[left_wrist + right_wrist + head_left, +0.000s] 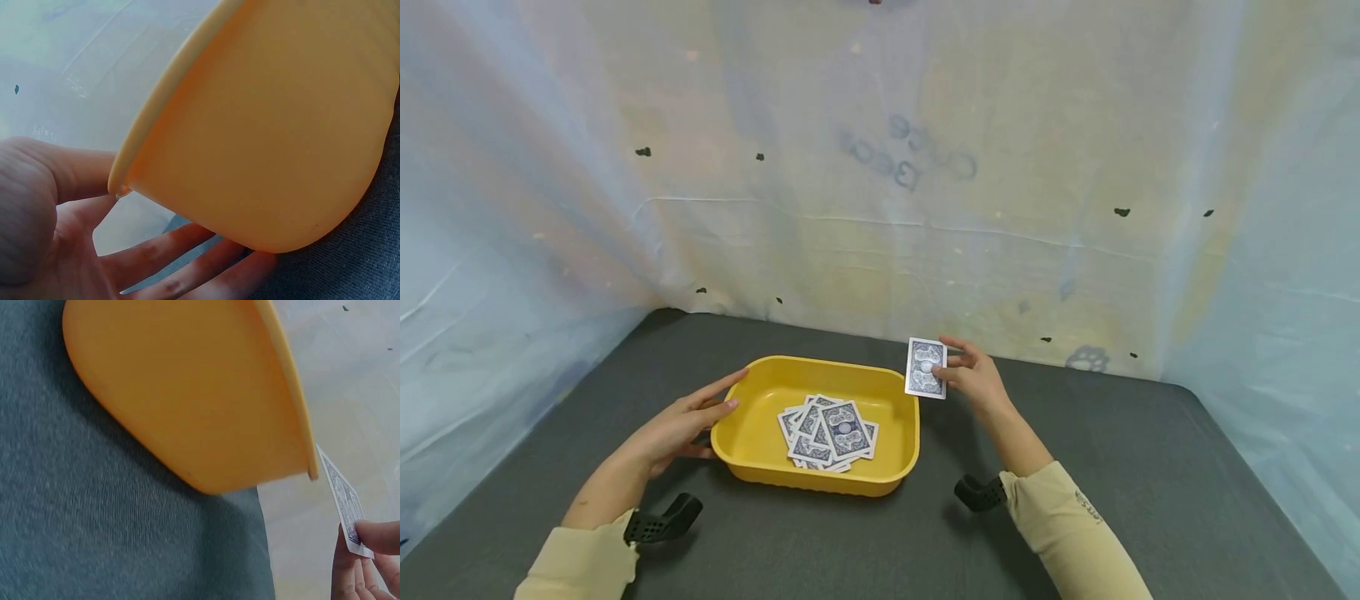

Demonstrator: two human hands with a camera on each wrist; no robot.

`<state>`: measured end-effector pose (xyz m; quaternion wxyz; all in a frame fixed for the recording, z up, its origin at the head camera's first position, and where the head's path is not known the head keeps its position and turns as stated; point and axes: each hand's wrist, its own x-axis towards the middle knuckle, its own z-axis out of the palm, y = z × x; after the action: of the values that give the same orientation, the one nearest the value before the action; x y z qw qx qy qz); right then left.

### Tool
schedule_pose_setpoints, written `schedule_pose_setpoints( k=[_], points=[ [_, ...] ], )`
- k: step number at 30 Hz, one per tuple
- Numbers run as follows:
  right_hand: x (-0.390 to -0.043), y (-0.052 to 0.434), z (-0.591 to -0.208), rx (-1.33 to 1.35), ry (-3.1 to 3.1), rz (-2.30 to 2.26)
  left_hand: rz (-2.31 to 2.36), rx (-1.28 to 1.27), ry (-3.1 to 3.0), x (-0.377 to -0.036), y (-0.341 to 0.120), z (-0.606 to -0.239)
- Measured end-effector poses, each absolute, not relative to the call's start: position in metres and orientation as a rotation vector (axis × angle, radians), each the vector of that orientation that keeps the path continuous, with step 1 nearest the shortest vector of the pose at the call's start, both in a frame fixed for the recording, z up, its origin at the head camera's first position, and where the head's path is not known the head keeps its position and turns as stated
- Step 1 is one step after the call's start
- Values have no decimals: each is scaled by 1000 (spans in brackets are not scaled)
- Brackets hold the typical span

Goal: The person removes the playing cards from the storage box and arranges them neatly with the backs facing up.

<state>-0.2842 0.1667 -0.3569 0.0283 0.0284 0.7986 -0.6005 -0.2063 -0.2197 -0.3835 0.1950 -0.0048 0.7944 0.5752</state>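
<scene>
Card (pixel 926 367), single, blue-backed, is held upright just beyond the far right corner of the tray (pixel 752 433), pinched along its right edge between thumb and fingertips of the right hand (pixel 973 377). Its back is turned toward the head camera; its face cannot be seen. In the right wrist view the card (pixel 342 499) is seen edge-on, close to the tray rim (pixel 294 394) but apart from it. An edge pinch of this kind is judged to leave the card free to be tipped or let go over the tray.

Pile (pixel 827 432) of like cards is seen lying backs up, loosely fanned, on the tray floor, somewhat right of centre.

Tray, yellow, shallow, with rounded corners, is set on the dark grey counter (pixel 1112 467). Its near left corner is bracketed by the left hand (pixel 681 425): fingers are extended and relaxed along the left wall, the index lying at the rim, nothing gripped. In the left wrist view the open palm (pixel 50 237) is seen beside the tray wall (pixel 269 125), and the thumb is seen at the rim; this pose is judged to steady the tray.

Both forearms are reached forward from beige sleeves (pixel 1067 525), the right wrist raised above the counter, the left kept low. A pale plastic sheet (pixel 880 167) is hung behind and to both sides.
</scene>
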Motion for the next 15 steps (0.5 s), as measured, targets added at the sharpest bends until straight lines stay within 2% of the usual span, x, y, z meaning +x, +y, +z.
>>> schedule_pose_setpoints(
  k=[15],
  points=[
    [-301, 189, -371, 194, 2503, -1823, 1604, -21, 2207, -209, -220, -384]
  ],
)
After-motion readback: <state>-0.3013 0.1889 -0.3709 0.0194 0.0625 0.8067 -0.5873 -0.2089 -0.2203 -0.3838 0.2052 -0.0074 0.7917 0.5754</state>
